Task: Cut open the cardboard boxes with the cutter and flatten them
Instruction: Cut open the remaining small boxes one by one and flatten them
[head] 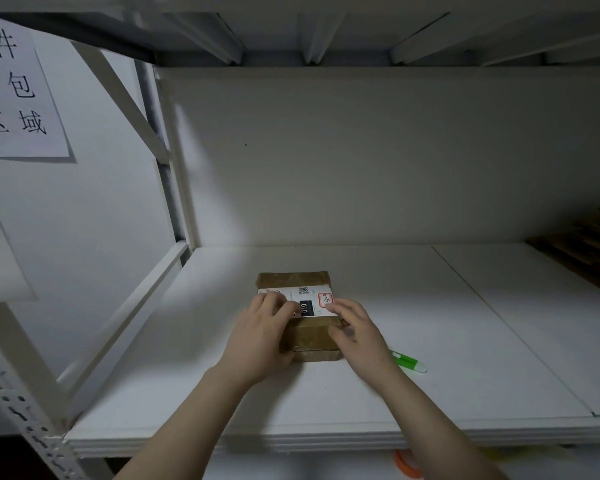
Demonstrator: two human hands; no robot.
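On the big white shelf (465, 341) there is a dark pile of flat cardboard (582, 237) far off at the right, and one small brown box (293, 280) sits near the middle, well apart from that pile. Both hands are on the box. The left hand (260, 334) grips its left side with the fingers bent over the top. The right hand (357, 334) holds the right side, fingers lying on top and thumb against the near face. The box looks shut and taped, so I think no cut has been made yet. A white label (312, 295) covers much of the top and may hide the seam, so the blade could go in at the wrong spot. The shelf looks smooth, and the box could slip if only one hand holds it during the cut. Fingers left on top could end up in the blade's way. The green cutter (409, 362) lies on the shelf just beside the right wrist, and a careless arm could knock it off the front edge.
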